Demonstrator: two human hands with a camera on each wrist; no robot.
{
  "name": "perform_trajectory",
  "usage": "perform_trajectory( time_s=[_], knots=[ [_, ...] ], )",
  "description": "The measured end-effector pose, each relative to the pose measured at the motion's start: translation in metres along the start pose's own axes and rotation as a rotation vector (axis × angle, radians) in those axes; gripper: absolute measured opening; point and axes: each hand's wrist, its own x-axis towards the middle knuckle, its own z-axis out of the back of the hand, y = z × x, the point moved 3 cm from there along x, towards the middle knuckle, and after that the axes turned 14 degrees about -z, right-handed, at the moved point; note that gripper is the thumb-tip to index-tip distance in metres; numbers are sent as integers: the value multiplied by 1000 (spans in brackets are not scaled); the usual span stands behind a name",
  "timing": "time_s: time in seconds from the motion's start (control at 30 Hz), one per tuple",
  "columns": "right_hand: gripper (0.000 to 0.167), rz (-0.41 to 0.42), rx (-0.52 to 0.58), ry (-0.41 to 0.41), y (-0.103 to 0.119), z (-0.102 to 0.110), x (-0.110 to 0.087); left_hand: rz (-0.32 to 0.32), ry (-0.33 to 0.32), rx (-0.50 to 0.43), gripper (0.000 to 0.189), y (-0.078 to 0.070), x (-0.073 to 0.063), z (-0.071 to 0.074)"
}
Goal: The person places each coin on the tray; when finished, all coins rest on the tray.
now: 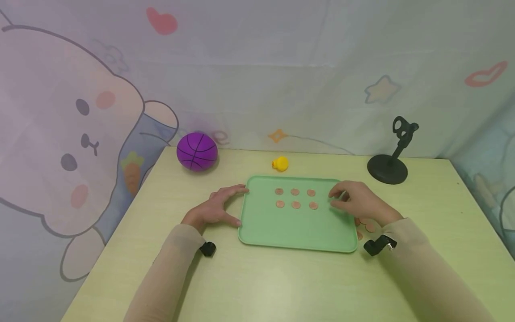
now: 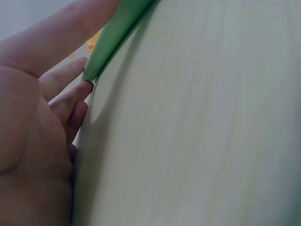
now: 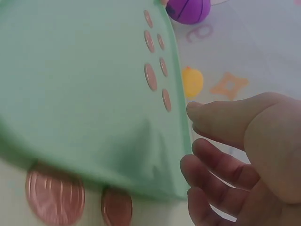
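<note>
Several copper-coloured coins (image 1: 295, 205) lie in two rows on the upper middle of a light green tray (image 1: 297, 232). My left hand (image 1: 213, 208) spreads thumb and fingers along the tray's left edge, the fingertips touching its rim (image 2: 106, 42). Over the tray's right side hovers my right hand (image 1: 356, 201), just right of the coin rows. In the right wrist view its thumb and bent fingers stand apart, and no coin shows between them. More coins (image 3: 55, 193) lie on the table beside the tray's right edge, partly hidden under my right hand and wrist in the head view.
A purple ball (image 1: 197, 152) sits at the table's back left. Behind the tray is a small yellow toy (image 1: 280, 163), and a black stand (image 1: 387, 167) with a round base is at the back right. A printed cloth (image 1: 257, 89) hangs behind the table (image 1: 257, 286).
</note>
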Motion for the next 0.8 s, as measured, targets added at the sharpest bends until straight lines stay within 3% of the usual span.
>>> perform_trajectory(
  time_s=[0.4, 0.8],
  knots=[
    [18, -42, -16, -67, -35, 23, -25, 31, 2, -8, 102, 2, 1, 0],
    [17, -56, 6, 42, -65, 25, -39, 13, 1, -8, 102, 1, 2, 1]
  ],
)
